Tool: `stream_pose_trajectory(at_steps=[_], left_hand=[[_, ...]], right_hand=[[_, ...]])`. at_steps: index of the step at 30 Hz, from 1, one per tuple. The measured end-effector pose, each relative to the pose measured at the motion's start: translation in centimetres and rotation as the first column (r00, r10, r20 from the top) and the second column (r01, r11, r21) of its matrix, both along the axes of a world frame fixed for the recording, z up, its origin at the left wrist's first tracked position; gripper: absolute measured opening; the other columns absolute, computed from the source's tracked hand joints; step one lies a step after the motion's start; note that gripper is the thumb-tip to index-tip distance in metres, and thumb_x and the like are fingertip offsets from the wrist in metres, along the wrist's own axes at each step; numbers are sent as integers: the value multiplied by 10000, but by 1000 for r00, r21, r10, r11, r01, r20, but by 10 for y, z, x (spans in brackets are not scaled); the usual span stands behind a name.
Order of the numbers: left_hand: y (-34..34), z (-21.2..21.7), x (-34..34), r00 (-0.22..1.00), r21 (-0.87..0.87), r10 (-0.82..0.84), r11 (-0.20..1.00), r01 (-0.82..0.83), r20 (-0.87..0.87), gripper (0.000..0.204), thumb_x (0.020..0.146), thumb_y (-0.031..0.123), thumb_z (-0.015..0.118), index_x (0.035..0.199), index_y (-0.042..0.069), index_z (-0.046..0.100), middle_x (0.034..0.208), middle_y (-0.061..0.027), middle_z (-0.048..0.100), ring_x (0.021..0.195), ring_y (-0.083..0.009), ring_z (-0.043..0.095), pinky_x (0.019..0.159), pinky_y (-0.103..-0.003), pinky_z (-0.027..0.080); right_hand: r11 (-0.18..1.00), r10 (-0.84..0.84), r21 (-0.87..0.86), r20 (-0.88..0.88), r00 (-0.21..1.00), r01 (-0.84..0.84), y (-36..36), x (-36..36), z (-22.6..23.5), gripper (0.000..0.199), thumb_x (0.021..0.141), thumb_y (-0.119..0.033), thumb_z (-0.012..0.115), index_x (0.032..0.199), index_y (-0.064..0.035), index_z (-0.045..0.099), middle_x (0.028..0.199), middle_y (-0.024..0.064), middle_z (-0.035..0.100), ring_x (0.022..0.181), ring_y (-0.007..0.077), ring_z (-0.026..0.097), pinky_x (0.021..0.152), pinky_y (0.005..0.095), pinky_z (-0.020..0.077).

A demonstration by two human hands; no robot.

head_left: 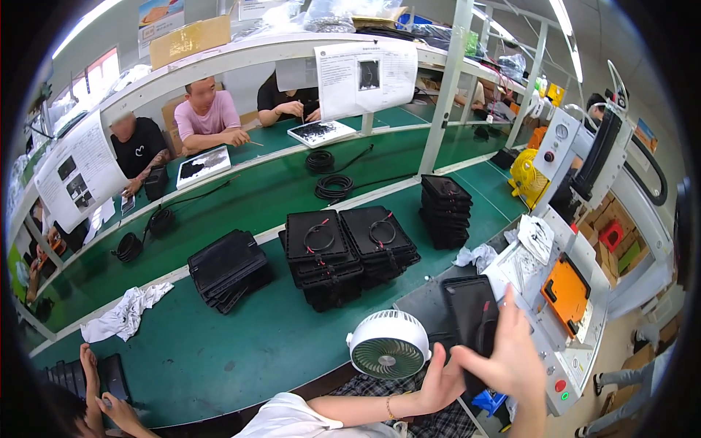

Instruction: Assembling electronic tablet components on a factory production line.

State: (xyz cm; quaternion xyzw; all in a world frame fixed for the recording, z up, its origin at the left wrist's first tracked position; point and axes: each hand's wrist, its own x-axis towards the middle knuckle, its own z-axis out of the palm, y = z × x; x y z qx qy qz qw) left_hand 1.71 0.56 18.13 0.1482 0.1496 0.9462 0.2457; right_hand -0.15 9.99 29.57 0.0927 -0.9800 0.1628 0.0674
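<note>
At the lower right, a flat black plastic case (467, 296) lies on a dark surface beside the green table. A dark cable with a red part rests on it. My right hand (515, 358) is over the case's right side, fingers stretched upward and spread, with nothing visible in them. My left hand (442, 383), a thin bracelet at its wrist, is by the case's near end with thumb and fingers apart. Its fingertips come close to my right thumb; whether they touch I cannot tell. Left of my hands stands a white round fan (388, 344).
Stacked black cases (321, 244) with coiled cables stand mid-table; further black stacks (230, 266) (444, 208) flank them. A white cloth (128, 310) lies left. At right is a machine holding an orange fixture (567, 293). Co-workers sit across the green line; another person's hands (102, 398) show lower left.
</note>
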Motion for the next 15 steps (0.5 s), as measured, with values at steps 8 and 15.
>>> stream_pose_trajectory(at_steps=[8, 15], left_hand=[[14, -52, 7, 996, 444, -91, 893, 74, 17, 861, 872, 730, 194, 1407, 78, 369, 1411, -100, 412, 1305, -227, 379, 1095, -417, 258], [-9, -7, -6, 992, -38, -126, 991, 126, 8, 918, 809, 789, 189, 1469, 152, 200, 1479, -103, 289, 1332, -316, 344, 1036, -609, 319]], right_hand=[[982, -20, -186, 95, 995, 38, 7, 25, -19, 1042, 759, -469, 681, 1438, 76, 108, 1205, 284, 393, 1109, 418, 421, 997, 427, 331], [923, 365, -5, -303, 880, -384, 66, 6, -11, 323, 712, -53, 709, 1028, -35, 641, 925, 85, 587, 860, 276, 585, 742, 358, 476]])
